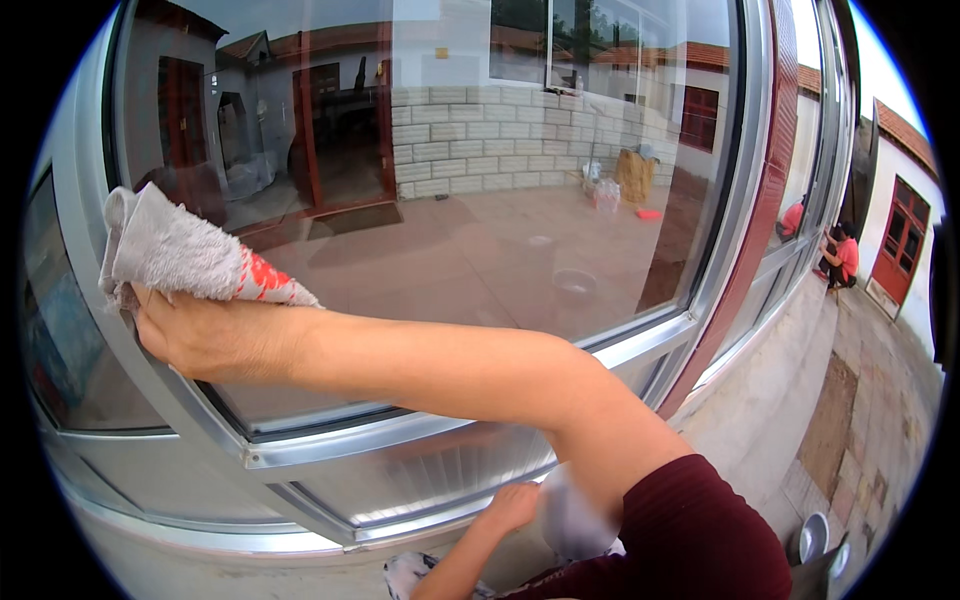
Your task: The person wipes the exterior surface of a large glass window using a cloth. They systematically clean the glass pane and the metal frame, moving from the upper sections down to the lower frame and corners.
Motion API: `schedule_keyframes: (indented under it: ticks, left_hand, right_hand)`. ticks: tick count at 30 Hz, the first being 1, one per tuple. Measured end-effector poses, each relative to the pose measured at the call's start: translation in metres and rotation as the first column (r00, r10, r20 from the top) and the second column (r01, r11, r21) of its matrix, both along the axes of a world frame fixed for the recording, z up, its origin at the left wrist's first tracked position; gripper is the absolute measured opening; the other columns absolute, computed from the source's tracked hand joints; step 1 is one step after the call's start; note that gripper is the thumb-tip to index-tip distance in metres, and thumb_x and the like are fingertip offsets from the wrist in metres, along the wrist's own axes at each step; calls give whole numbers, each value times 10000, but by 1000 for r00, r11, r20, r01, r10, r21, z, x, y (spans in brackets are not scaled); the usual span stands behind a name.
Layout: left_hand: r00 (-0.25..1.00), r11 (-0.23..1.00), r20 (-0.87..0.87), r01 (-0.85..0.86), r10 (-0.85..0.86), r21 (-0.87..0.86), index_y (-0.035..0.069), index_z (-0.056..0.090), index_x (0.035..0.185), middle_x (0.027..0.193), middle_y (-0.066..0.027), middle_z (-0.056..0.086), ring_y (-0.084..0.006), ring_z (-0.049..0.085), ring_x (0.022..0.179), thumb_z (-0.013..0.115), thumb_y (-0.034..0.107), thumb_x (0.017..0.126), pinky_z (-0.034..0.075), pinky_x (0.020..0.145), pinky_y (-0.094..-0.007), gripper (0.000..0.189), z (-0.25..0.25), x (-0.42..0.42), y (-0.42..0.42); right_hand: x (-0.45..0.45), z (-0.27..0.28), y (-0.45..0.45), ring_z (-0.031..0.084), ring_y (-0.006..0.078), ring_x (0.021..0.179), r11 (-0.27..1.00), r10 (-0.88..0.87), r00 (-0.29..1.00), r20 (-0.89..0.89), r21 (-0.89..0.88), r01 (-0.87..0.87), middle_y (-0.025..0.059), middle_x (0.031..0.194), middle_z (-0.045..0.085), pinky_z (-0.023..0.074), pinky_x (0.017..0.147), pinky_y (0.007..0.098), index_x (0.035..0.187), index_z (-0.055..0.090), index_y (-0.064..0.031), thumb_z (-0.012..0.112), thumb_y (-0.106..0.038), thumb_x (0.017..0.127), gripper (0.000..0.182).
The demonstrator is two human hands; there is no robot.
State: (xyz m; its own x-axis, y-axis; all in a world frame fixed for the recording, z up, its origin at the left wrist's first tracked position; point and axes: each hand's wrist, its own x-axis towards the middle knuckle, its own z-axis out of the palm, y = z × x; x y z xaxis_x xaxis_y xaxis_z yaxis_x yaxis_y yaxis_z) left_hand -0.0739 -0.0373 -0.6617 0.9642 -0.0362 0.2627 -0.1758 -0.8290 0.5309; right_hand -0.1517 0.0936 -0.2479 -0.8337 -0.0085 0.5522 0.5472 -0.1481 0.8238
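Note:
My right arm stretches across a large glass pane (480, 247). At the pane's left edge my right hand (217, 337) grips a folded grey terry cloth (176, 244) with a red pattern. The cloth lies over the left upright of the silver metal frame (139, 360). Low in the view, my left hand (516, 506) is beside a blurred pale thing (577, 517). Whether it holds that thing I cannot tell. Under the pane runs a shiny metal lower panel (420, 469).
A person in a red top (841, 259) crouches by the frames farther along at right. A metal basin (814, 536) stands on the ground at lower right. Paving (877, 390) runs toward a red door (900, 244). The glass both reflects and shows things through it.

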Motion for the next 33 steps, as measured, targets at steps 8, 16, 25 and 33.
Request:
schedule_keyframes:
  ticks: [8, 16, 25, 33]
  left_hand:
    - [994, 1000, -106, -31, 30, -3, 60, 617, 999, 953, -186, 660, -361, 626, 891, 503, 163, 863, 489, 774, -460, 205, 6, 0, 1]
    - [972, 988, -192, -119, 137, 99, 101, 634, 993, 954, -141, 673, -341, 628, 904, 499, 195, 883, 491, 778, -449, 198, 14, -9, 6]
    - [953, 983, -269, -100, 139, 156, 113, 646, 982, 939, -131, 678, -339, 639, 866, 512, 203, 877, 505, 748, -449, 193, 4, -8, -2]
    - [976, 990, -195, -77, 100, 120, 81, 631, 967, 934, -167, 674, -345, 647, 819, 519, 145, 860, 512, 706, -451, 167, 6, -14, -9]
  right_hand:
    - [16, 7, -24, 595, 294, 1041, 984, 0, 989, 145, -174, 25, 200, 1137, 593, 436, 957, 366, 1044, 616, 43, 579, -201, 775, 365]
    - [140, 20, -95, 489, 293, 1245, 952, 109, 974, -199, -261, -160, 175, 1264, 549, 464, 948, 390, 1043, 561, -31, 544, -175, 834, 255]
    - [315, 12, -211, 480, 305, 1266, 991, 69, 793, -605, 132, 14, 100, 1291, 561, 278, 1076, 518, 1128, 573, -124, 566, -12, 829, 319]
    - [416, -43, -272, 425, 339, 1306, 950, 145, 642, -753, 288, 123, 162, 1321, 527, 354, 1057, 397, 1201, 536, -53, 570, 34, 842, 372]
